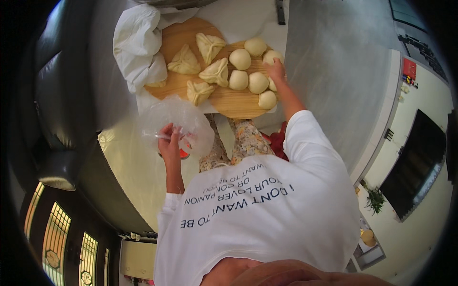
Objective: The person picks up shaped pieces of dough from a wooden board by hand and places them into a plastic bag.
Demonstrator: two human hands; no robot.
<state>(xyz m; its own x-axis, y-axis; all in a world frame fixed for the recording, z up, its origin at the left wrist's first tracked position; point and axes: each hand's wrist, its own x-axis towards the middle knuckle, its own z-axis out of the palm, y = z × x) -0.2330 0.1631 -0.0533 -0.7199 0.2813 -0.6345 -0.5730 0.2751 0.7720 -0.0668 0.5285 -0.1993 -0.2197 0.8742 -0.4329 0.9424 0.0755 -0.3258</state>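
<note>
My left hand (170, 137) grips a clear plastic bag (155, 114), which hangs puffed out by the near left edge of the round wooden board (171, 35). At the board's right edge, my right hand (276, 71) has its fingers closed on a pale round bun (273, 57). Several more smooth round buns (239, 59) lie on the right half of the board, close together. Folded triangular buns (210, 46) with pinched seams sit across its middle and left. One round bun is partly covered by my right hand.
A white cloth (137, 43) is bunched over the board's left side and hides part of it. The board rests on a white table (248, 19). A dark bar-shaped object (280, 12) lies at the table's far right. Something red (276, 142) stands by my right leg.
</note>
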